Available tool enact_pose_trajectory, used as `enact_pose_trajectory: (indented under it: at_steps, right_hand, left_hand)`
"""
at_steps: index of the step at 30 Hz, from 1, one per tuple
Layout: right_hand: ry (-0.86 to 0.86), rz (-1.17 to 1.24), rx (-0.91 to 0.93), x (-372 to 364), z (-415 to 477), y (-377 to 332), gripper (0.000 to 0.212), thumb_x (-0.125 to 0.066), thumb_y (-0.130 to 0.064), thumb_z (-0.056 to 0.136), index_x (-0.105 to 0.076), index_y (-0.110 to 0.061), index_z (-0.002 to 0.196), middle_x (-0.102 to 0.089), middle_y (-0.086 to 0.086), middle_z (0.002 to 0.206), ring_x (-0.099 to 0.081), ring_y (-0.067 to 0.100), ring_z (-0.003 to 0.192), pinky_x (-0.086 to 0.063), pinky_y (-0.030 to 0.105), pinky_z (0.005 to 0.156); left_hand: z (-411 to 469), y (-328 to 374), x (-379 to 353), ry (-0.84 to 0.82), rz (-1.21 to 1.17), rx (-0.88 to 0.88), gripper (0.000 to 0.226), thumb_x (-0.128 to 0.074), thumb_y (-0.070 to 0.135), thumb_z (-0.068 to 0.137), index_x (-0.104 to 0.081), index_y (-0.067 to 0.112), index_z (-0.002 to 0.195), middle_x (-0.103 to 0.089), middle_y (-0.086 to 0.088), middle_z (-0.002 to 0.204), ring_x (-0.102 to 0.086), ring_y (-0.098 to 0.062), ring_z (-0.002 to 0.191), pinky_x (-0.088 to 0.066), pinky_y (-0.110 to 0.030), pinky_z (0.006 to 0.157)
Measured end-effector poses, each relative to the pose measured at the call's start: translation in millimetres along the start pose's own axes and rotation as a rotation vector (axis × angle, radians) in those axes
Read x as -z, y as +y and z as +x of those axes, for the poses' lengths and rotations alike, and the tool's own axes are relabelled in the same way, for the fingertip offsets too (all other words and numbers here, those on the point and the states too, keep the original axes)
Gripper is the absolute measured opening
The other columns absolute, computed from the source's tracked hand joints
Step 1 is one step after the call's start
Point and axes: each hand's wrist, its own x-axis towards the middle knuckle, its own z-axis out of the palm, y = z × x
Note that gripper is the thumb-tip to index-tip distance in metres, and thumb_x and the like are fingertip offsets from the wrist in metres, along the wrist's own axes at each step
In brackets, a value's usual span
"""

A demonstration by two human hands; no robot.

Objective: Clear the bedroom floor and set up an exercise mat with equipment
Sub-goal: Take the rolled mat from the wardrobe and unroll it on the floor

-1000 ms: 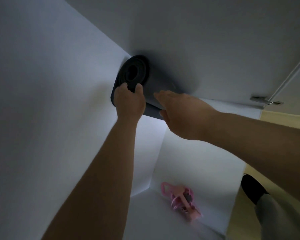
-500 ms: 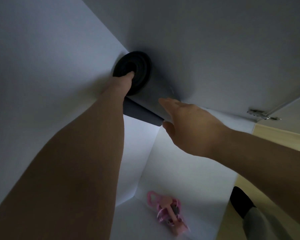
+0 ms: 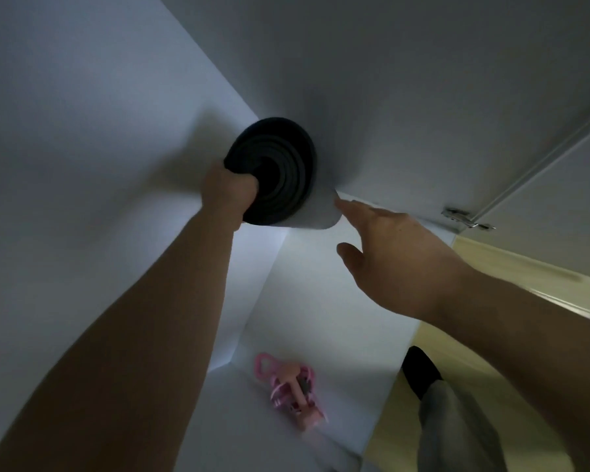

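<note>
Gripping dark rolled mat (image 3: 280, 175), spiral end.

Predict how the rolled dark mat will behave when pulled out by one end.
Probably light for its size: the left hand alone grips the rolled mat by its end. Likely bendy, being coiled in layers, so it may sag. Round, so it could roll; the open right hand looks ready to steady it.

Dim, shadowed white closet panels (image 3: 82, 131) fill most of the frame; a metal hinge (image 3: 464, 218) sits mid-right, above pale yellow floor (image 3: 511, 267).
</note>
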Motion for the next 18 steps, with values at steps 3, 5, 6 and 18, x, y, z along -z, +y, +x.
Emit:
enact_pose_trajectory:
  at_steps: [3,5,6,18]
  right_hand:
    - [0.032,0.021,0.004,6.5,-21.4,7.8,0.055,-0.051,-0.03,0.103,-0.031,-0.026,0.154,-0.053,0.002,0.144,-0.057,0.023,0.12,-0.043,0.027,0.09]
    - [0.08,0.047,0.012,11.6,-37.8,17.1,0.058,-0.052,-0.029,0.102,-0.029,-0.026,0.155,-0.048,0.001,0.149,-0.053,0.023,0.126,-0.041,0.026,0.093]
    - [0.109,0.061,0.008,13.8,-45.1,20.9,0.062,-0.053,-0.029,0.101,-0.026,-0.025,0.156,-0.042,0.001,0.154,-0.047,0.024,0.134,-0.04,0.03,0.102]
    - [-0.084,-0.016,-0.29,75.5,-153.0,94.4,0.039,-0.066,-0.04,0.081,-0.043,-0.024,0.108,-0.053,-0.005,0.086,-0.056,0.02,0.075,-0.041,0.03,0.055]
  left_hand:
    - [-55.2,5.6,-9.6,0.02,0.268,-0.371,0.043,-0.062,0.023,0.071,-0.062,0.015,0.113,-0.067,-0.004,0.097,-0.062,-0.028,0.086,-0.052,-0.035,0.074]
    - [-92.5,12.2,-19.3,-0.033,0.335,-0.539,0.044,-0.056,0.028,0.072,-0.06,0.016,0.115,-0.067,-0.005,0.097,-0.063,-0.031,0.088,-0.056,-0.04,0.077]
    - [-108.0,14.6,-23.2,-0.07,0.375,-0.602,0.045,-0.055,0.029,0.072,-0.06,0.017,0.115,-0.068,-0.005,0.097,-0.064,-0.032,0.087,-0.058,-0.043,0.077]
    - [-311.7,74.6,-81.5,-0.53,0.497,-0.681,0.042,-0.065,0.017,0.071,-0.055,0.034,0.108,-0.065,0.011,0.091,-0.064,-0.017,0.082,-0.057,-0.044,0.071]
